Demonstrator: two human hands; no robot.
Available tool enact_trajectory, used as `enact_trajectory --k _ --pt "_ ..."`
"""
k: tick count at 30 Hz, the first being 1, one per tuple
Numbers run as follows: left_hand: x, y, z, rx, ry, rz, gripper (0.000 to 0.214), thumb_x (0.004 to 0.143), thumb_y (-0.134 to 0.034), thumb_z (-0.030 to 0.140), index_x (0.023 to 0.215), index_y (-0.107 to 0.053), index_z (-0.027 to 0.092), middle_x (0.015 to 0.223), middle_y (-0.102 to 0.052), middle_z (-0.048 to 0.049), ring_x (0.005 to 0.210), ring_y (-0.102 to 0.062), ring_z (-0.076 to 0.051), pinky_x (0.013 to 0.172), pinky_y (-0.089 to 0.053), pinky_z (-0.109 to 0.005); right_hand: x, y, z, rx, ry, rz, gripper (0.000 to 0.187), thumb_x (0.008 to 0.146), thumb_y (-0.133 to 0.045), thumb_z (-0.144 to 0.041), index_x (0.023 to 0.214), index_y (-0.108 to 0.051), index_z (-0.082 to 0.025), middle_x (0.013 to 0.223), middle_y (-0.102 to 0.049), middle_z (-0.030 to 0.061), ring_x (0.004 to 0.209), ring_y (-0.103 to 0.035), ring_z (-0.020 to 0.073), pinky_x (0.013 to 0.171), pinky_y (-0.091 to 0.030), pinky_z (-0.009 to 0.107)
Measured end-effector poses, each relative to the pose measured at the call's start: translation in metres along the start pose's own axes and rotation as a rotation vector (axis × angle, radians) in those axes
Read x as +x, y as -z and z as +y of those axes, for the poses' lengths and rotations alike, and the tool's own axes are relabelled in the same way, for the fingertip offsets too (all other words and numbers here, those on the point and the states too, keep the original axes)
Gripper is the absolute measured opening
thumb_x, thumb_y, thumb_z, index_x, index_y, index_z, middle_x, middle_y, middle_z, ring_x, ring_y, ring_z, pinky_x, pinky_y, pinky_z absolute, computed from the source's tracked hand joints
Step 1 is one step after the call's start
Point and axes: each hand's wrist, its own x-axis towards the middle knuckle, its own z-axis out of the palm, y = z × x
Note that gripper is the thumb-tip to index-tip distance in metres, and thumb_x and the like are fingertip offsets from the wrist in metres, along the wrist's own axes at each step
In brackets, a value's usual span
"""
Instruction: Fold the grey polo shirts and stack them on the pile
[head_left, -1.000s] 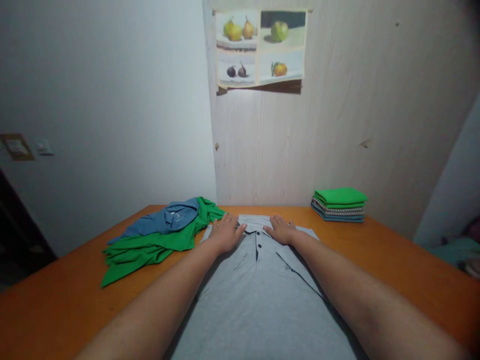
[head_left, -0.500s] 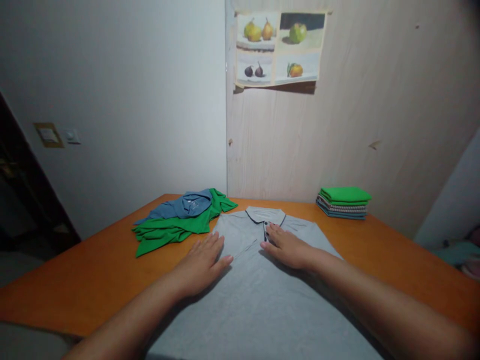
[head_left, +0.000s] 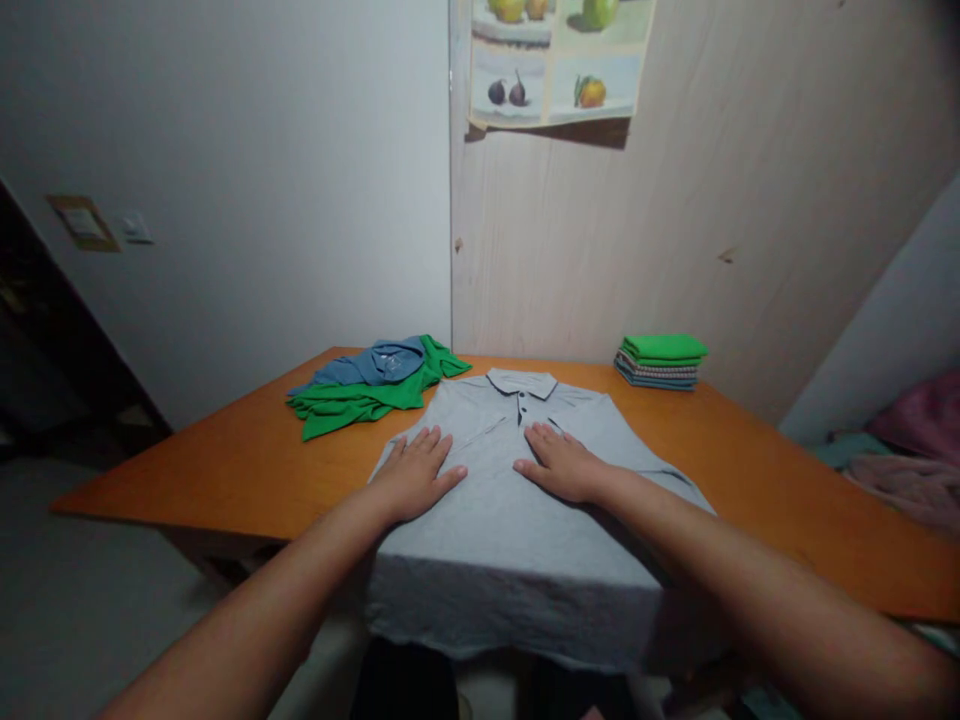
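A light grey polo shirt (head_left: 510,520) lies front up on the table, its dark-edged collar toward the wall and its hem hanging over the near edge. My left hand (head_left: 418,475) rests flat on the left side of the shirt's chest, fingers spread and thumb pointing inward. On the chest just below the buttons lies my right hand (head_left: 561,462), also flat with its fingers stretched out. Neither hand grips the cloth. Part of the shirt's right side is hidden under my right forearm.
On the orange table (head_left: 247,470), a loose heap of green (head_left: 360,402) and blue shirts (head_left: 386,362) lies at the back left. A stack of folded clothes (head_left: 661,362) stands at the back right. A fruit picture (head_left: 555,85) hangs on the wall. Pinkish cloth (head_left: 911,485) lies beyond the right edge.
The view has tilted down, so the table's near edge and the hanging hem now show. Both hands have slid a little down the shirt from the collar, still flat.
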Motion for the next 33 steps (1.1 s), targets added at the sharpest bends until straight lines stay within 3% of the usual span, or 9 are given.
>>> enact_trajectory --k 3,6,10,14,18,22,24,27,33 --pt "-0.014 0.007 0.002 -0.056 -0.022 0.055 0.069 0.096 -0.037 0.063 0.149 -0.048 0.021 0.162 -0.035 -0.0134 0.152 -0.027 -0.031 0.121 -0.019 -0.054 -0.028 0.005 -0.013 0.095 0.033 0.059 0.087 0.096 -0.031 -0.068 0.160 -0.026 -0.011 0.168 -0.017 0.0121 0.154 -0.015 0.0293 0.124 -0.014 0.045" --pt "-0.038 0.011 0.001 -0.218 -0.061 0.272 0.062 0.094 -0.040 0.060 0.135 -0.060 0.018 0.147 -0.056 -0.0141 0.138 -0.048 -0.028 0.116 -0.034 -0.044 -0.070 0.003 -0.020 0.297 0.077 0.254 0.076 0.094 -0.039 -0.064 0.154 -0.042 -0.017 0.162 -0.036 0.0079 0.148 -0.033 0.0267 0.121 -0.026 0.039" --pt "-0.083 0.005 0.003 -0.390 0.093 0.647 0.041 0.093 -0.047 0.055 0.098 -0.069 0.021 0.098 -0.073 -0.0064 0.093 -0.068 -0.022 0.083 -0.052 -0.031 -0.133 -0.014 -0.021 0.607 0.052 0.662 0.048 0.096 -0.044 -0.058 0.109 -0.071 -0.020 0.111 -0.074 0.0093 0.106 -0.066 0.0248 0.095 -0.049 0.036" --pt "-0.128 -0.026 0.008 -0.493 0.247 0.809 0.035 0.090 -0.052 0.052 0.078 -0.063 0.021 0.073 -0.065 0.0004 0.071 -0.061 -0.017 0.071 -0.048 -0.027 -0.183 -0.062 -0.021 0.843 -0.119 0.848 0.044 0.095 -0.049 -0.060 0.078 -0.064 -0.022 0.074 -0.067 0.0035 0.075 -0.063 0.0202 0.072 -0.051 0.032" --pt "-0.155 -0.069 -0.001 -0.632 0.392 0.781 0.036 0.086 -0.053 0.055 0.074 -0.059 0.021 0.068 -0.060 0.0011 0.068 -0.059 -0.018 0.069 -0.048 -0.028 -0.210 -0.130 -0.006 1.030 -0.357 0.781 0.051 0.088 -0.047 -0.071 0.075 -0.057 -0.023 0.071 -0.065 0.0041 0.069 -0.063 0.0218 0.066 -0.052 0.034" --pt "-0.162 -0.098 -0.013 -0.824 0.621 0.726 0.041 0.071 -0.069 0.056 0.085 -0.058 0.019 0.081 -0.066 -0.0040 0.079 -0.066 -0.022 0.077 -0.054 -0.035 -0.228 -0.174 0.032 0.984 -0.722 0.826 0.053 0.075 -0.053 -0.074 0.084 -0.060 -0.022 0.084 -0.071 0.0104 0.087 -0.066 0.0304 0.081 -0.054 0.043" --pt "-0.162 -0.101 -0.014 -0.975 0.611 0.665 0.047 0.068 -0.074 0.052 0.095 -0.059 0.018 0.096 -0.071 -0.0096 0.093 -0.069 -0.025 0.084 -0.056 -0.038 -0.233 -0.179 0.050 1.001 -0.780 0.850 0.056 0.071 -0.059 -0.069 0.096 -0.063 -0.019 0.096 -0.073 0.0149 0.100 -0.065 0.0344 0.089 -0.052 0.047" --pt "-0.159 -0.099 -0.011 -1.191 0.501 0.533 0.045 0.072 -0.075 0.048 0.104 -0.063 0.018 0.110 -0.074 -0.0111 0.103 -0.070 -0.025 0.088 -0.056 -0.036 -0.231 -0.173 0.064 1.086 -0.724 0.828 0.055 0.071 -0.063 -0.061 0.106 -0.066 -0.018 0.109 -0.073 0.0147 0.108 -0.065 0.0331 0.091 -0.052 0.042" --pt "-0.161 -0.108 -0.015 -1.365 0.544 0.269 0.036 0.078 -0.076 0.038 0.107 -0.069 0.017 0.107 -0.078 -0.0109 0.095 -0.074 -0.024 0.083 -0.058 -0.031 -0.223 -0.170 0.065 1.280 -0.551 0.664 0.043 0.071 -0.069 -0.050 0.101 -0.070 -0.019 0.091 -0.077 0.0085 0.092 -0.071 0.0257 0.081 -0.055 0.031"
